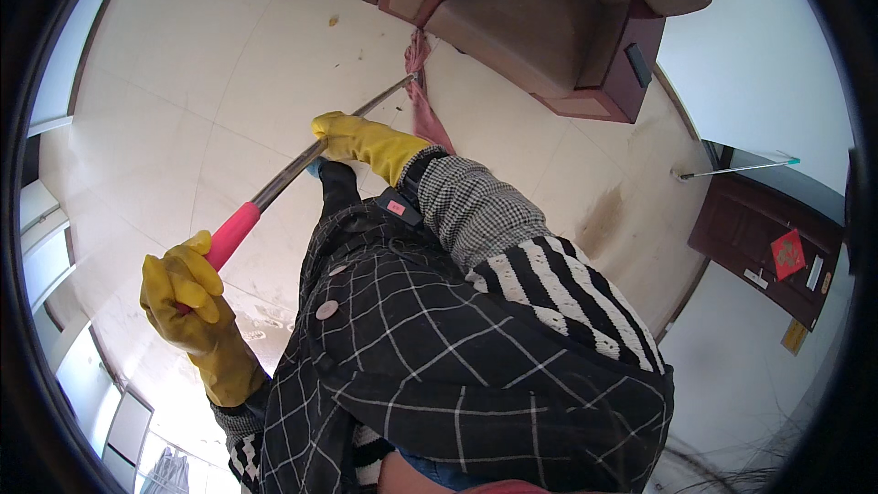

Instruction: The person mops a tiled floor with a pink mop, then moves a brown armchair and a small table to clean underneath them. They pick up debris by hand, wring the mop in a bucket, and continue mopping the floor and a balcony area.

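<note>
A mop with a metal pole runs aslant in front of my body. My left hand, in a yellow rubber glove, is wrapped round the pink grip at its upper end. Farther down, my right hand, in a matching glove, grips the metal pole. The pole's far end meets a mop head draped with a pink cloth, which lies on the tiled floor and reaches the base of the wooden furniture. My right forearm hides the near end of the cloth.
A brown cushioned armchair with wooden sides stands ahead, a dark remote control on its armrest. A brownish smear and small bits of debris mark the floor. Another long-handled tool leans near the dark door at right.
</note>
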Motion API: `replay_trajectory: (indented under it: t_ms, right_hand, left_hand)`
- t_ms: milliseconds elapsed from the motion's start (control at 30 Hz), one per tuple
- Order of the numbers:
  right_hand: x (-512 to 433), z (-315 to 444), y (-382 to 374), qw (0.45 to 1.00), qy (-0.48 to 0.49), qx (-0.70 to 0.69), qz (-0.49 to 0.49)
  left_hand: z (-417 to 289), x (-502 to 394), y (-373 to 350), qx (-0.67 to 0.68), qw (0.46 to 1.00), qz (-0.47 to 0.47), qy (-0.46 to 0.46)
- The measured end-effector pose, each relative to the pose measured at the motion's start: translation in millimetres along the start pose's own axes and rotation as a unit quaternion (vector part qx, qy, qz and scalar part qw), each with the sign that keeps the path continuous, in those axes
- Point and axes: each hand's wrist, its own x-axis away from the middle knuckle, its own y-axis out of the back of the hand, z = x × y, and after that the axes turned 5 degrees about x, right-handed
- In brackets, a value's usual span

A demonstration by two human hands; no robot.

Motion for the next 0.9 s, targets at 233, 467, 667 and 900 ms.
replay_trajectory:
  t_ms: [233,467,667,900]
  right_hand:
    - [-2,24,12,0.997,0.015,-0.018,0.069]
    - [19,44,8,0.995,-0.053,0.034,0.080]
    - [27,40,12,0.995,-0.074,0.030,0.061]
    - [44,23,9,0.998,-0.068,-0.010,-0.007]
  left_hand:
    - [-23,6,-4,-0.016,0.998,-0.059,0.005]
    - [-33,10,2,-0.134,0.988,-0.069,0.039]
    - [-19,6,-5,-0.009,0.991,-0.085,0.106]
    - [-17,10,-18,0.027,0.989,-0.097,0.108]
